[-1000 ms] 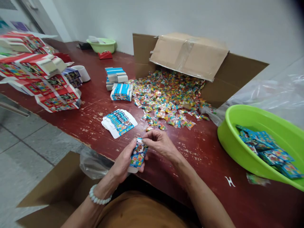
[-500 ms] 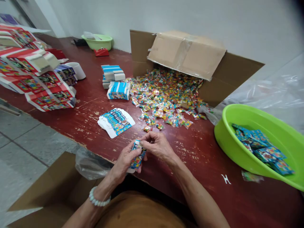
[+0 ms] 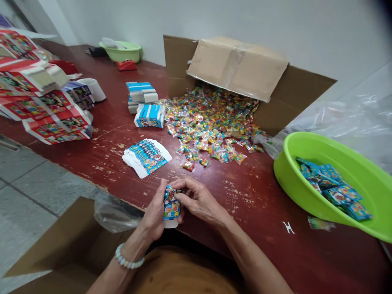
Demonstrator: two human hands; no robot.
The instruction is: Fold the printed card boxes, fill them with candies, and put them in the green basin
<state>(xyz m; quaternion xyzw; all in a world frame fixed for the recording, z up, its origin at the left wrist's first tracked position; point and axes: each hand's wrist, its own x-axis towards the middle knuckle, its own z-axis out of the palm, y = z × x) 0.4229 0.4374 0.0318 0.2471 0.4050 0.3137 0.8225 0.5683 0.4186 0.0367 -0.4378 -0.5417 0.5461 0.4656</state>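
Observation:
A small blue printed candy box (image 3: 172,206) is held near the table's front edge, its white flap showing at the lower end. My left hand (image 3: 155,212) is wrapped round the box from the left, thumb along its side. My right hand (image 3: 197,200) pinches the box's top end with thumb and fingers. Just beyond my hands lies a fanned stack of flat blue boxes (image 3: 148,157). Past it, small clear packets of colourful candy (image 3: 211,130) spill over the table.
The candy packets pour from a tipped cardboard carton (image 3: 239,67). A green basin (image 3: 284,163) on the right holds several blue boxes. Strapped blue bundles (image 3: 150,116) and red bundles (image 3: 58,122) stand to the left. An open carton (image 3: 67,237) sits below the table edge.
My left thumb has moved from the box's face to its side, and the box now stands more upright, its front showing. My right fingers stay at its top end. The view has shifted slightly.

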